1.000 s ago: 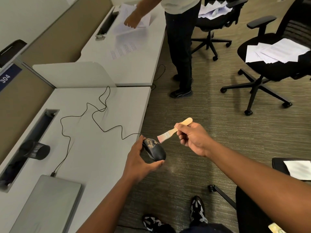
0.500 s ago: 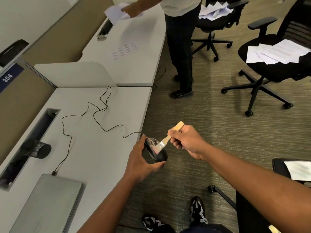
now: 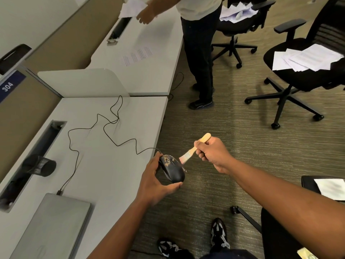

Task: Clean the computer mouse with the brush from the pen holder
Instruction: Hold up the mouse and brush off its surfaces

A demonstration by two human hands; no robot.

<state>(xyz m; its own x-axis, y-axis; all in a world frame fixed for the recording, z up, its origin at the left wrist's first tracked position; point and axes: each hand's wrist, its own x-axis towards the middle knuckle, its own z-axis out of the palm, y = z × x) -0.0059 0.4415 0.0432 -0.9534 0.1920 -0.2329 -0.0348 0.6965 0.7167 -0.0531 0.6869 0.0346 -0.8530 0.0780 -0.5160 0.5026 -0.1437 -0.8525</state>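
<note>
This is an open-plan office: grey desks (image 3: 119, 161) are standing in a row, split by low partition panels (image 3: 84, 81) with a "304" number plate (image 3: 8, 86) on one. Black swivel chairs (image 3: 291, 75) are sitting on the carpet, piled with papers (image 3: 308, 59), and a closed laptop (image 3: 54, 227) is lying at the near desk edge.
</note>
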